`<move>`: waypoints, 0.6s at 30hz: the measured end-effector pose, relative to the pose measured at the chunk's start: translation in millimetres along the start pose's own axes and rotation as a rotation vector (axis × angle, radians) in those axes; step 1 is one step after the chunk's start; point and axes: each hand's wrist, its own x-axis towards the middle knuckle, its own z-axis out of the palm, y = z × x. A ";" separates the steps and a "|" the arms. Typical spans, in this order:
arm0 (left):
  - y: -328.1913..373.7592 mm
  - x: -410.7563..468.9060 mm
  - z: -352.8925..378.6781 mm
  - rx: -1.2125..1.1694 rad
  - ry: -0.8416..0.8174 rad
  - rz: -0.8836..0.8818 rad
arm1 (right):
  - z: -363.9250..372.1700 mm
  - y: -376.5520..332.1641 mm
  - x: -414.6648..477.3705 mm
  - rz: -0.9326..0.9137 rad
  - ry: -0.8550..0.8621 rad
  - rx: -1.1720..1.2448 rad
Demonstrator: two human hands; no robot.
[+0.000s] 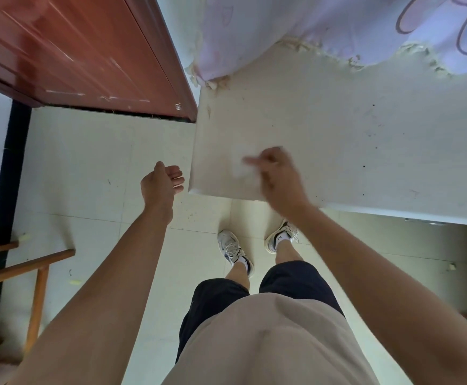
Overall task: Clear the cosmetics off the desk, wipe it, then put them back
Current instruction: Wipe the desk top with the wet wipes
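White wipe (pixel 240 162) — under right grip (pixel 278 176)

Bright even daylight, wide-angle edge warping, motion blur on right hand (pixel 278 176)

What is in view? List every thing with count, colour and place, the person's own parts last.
desk: one, cream, right of centre, top bare of cosmetics
white wipe: one, blurred, on the desk's near left corner under the right hand
curtain: one, pale lilac, hanging over the desk's far edge
door: one, reddish brown, upper left
wooden frame: one, brown, lower left
floor: pale tiles
shoes: two, white, below the desk's edge
left hand: loosely curled, empty, beside the desk
right hand: on the wipe, blurred
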 end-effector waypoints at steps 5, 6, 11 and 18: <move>-3.9 -4.0 11.0 0.025 -0.009 0.019 | -35.8 49.6 -5.8 0.471 0.284 -0.227; -4.7 -3.8 11.4 0.018 -0.004 0.017 | -24.6 44.7 -16.2 0.475 0.276 -0.298; -5.9 -4.2 8.6 0.000 -0.014 0.005 | 39.9 -20.7 -56.6 0.096 0.008 -0.255; -6.6 -5.8 8.4 0.028 -0.012 0.044 | -11.4 -3.5 -10.2 0.138 0.106 0.019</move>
